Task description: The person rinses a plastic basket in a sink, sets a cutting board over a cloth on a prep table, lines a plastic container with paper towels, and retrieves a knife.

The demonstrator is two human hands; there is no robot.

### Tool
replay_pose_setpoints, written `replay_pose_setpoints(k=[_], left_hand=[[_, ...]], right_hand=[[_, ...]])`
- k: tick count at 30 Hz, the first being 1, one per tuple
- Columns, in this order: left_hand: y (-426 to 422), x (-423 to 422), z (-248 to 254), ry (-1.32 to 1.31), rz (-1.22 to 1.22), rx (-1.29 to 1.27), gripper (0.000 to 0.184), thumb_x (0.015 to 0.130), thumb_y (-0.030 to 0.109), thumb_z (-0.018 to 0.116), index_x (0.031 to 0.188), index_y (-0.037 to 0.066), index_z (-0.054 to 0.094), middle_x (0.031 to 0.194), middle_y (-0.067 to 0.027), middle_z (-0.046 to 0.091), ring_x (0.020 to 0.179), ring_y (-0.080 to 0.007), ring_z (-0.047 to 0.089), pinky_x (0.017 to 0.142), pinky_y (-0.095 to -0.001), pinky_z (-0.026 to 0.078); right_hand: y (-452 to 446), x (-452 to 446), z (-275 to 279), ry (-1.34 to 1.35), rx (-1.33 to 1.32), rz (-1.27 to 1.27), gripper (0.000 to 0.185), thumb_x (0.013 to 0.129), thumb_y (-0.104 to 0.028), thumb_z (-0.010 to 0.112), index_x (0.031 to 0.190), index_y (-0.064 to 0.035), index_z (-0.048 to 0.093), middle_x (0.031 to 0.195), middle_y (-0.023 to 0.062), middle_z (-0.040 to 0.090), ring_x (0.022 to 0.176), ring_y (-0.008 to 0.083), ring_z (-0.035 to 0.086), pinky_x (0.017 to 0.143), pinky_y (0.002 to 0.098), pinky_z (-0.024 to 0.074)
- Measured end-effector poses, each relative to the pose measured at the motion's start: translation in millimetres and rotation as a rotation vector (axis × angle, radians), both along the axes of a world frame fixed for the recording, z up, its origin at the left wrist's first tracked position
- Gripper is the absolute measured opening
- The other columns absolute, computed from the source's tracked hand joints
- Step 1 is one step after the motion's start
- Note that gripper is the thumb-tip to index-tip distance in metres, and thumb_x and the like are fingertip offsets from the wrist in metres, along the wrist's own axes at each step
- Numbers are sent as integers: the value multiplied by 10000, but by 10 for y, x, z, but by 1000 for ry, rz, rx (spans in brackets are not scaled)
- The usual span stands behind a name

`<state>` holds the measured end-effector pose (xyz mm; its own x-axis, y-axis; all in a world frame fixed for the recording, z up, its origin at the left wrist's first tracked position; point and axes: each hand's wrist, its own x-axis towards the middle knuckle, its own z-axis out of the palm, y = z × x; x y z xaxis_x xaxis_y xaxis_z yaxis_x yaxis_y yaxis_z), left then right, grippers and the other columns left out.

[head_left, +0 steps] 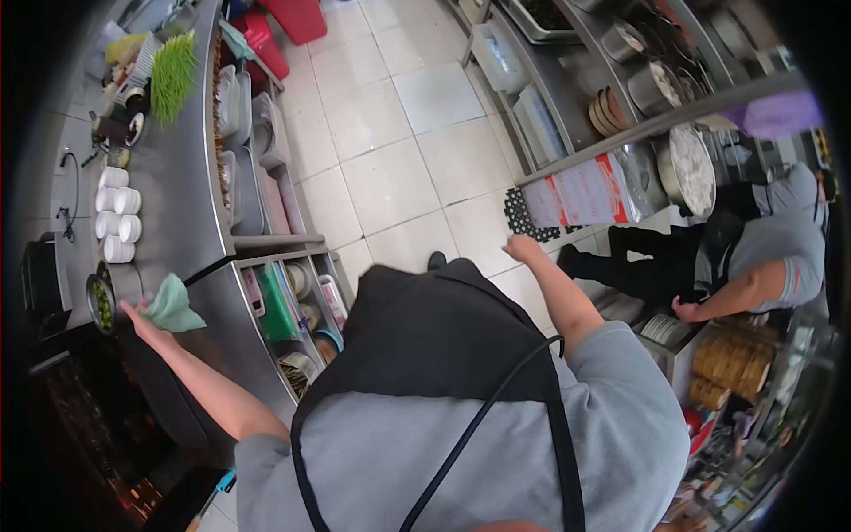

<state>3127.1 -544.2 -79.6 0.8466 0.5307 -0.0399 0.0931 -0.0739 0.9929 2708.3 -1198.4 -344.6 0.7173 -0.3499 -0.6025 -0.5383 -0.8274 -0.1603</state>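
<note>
My left hand (pixel 149 326) is stretched out over the left steel counter, its fingers closed around a light green cloth (pixel 175 306) that hangs to its right. Just beyond the fingertips is a dark round pan (pixel 100 306) with chopped green pieces in it; whether the fingers touch its rim I cannot tell. My right hand (pixel 525 249) is held out in the air over the floor, fingers curled in, with nothing seen in it.
Stacked white cups (pixel 119 213) and a bunch of green chives (pixel 173 75) lie along the left counter (pixel 177 186). Below me is a tiled floor (pixel 390 168). At right, a co-worker (pixel 753 248) stands by stacked plates (pixel 665 329). Pots fill the right shelves.
</note>
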Motion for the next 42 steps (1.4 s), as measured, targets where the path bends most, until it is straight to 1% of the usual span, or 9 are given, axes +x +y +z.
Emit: replay_pose_setpoints(k=[2, 4, 8, 12, 18, 26, 28, 33, 42], left_hand=[[-323, 151, -13, 162, -11, 123, 567, 762, 535, 505, 976, 13, 560, 1017, -131, 528, 939, -257, 494, 802, -466, 381], [-1092, 166, 61, 568, 209, 1356, 584, 720, 558, 523, 1170, 188, 494, 1327, -70, 301, 1181, -372, 276, 871, -623, 224], [-1747, 1018, -606, 273, 102, 1556, 506, 720, 546, 514, 1135, 257, 519, 1355, -59, 254, 1195, -426, 218, 854, -666, 190], [-3354, 1673, -829, -229, -558, 1200, 383, 710, 347, 615, 1032, 141, 583, 1291, -168, 324, 1178, -409, 267, 946, -483, 255], [-5126, 1943, -1734, 22, -1041, 1110, 330, 725, 284, 617, 993, 96, 585, 1305, -186, 297, 1192, -395, 261, 974, -413, 251], [-4756, 1686, -3089, 753, -1133, 898, 319, 712, 293, 618, 881, 23, 610, 945, -176, 571, 936, -305, 526, 810, -360, 404], [-4107, 1387, -3712, 1017, -1026, 713, 320, 694, 291, 627, 857, 17, 612, 873, -139, 602, 857, -267, 569, 764, -334, 429], [-4123, 1107, -3828, 1279, -1116, 688, 297, 707, 266, 608, 857, 10, 613, 814, -92, 628, 771, -189, 601, 700, -283, 448], [-4746, 1599, -3809, 1309, -897, 385, 282, 810, 301, 538, 974, 73, 562, 831, 10, 562, 783, -95, 523, 666, -227, 389]], right_hand=[[-223, 501, -154, -44, 26, -76, 316, 771, -361, 507, 850, -69, 598, 833, 167, 601, 817, 332, 571, 715, 420, 452], [-357, 1103, -119, -138, 91, -196, 307, 771, -355, 512, 860, -75, 600, 836, 165, 603, 821, 326, 570, 717, 415, 452], [-569, 2109, 25, -205, 146, -234, 293, 770, -344, 519, 862, -79, 602, 834, 163, 605, 820, 316, 570, 724, 402, 450], [-938, 2799, 145, -183, 154, -238, 279, 772, -330, 523, 876, -85, 606, 824, 158, 608, 810, 301, 574, 736, 383, 447], [-1886, 3242, -470, -328, 205, -465, 265, 777, -283, 522, 853, -45, 610, 778, 155, 609, 773, 295, 583, 682, 359, 452], [-3748, 3633, -1627, -50, -170, -617, 269, 733, -141, 468, 923, 13, 581, 992, 203, 561, 957, 361, 503, 818, 395, 414], [-4197, 3657, -2470, -534, -396, -990, 306, 698, -87, 483, 954, 71, 539, 989, 233, 550, 968, 392, 485, 806, 417, 419], [-5031, 4020, -2629, -736, 161, -1739, 443, 763, -168, 461, 1138, 54, 387, 1171, 205, 415, 1071, 286, 413, 886, 369, 343], [-5466, 3716, -3542, -949, 216, -1981, 493, 857, -295, 355, 1275, -43, 286, 1297, 60, 337, 1159, 202, 334, 963, 313, 250]])
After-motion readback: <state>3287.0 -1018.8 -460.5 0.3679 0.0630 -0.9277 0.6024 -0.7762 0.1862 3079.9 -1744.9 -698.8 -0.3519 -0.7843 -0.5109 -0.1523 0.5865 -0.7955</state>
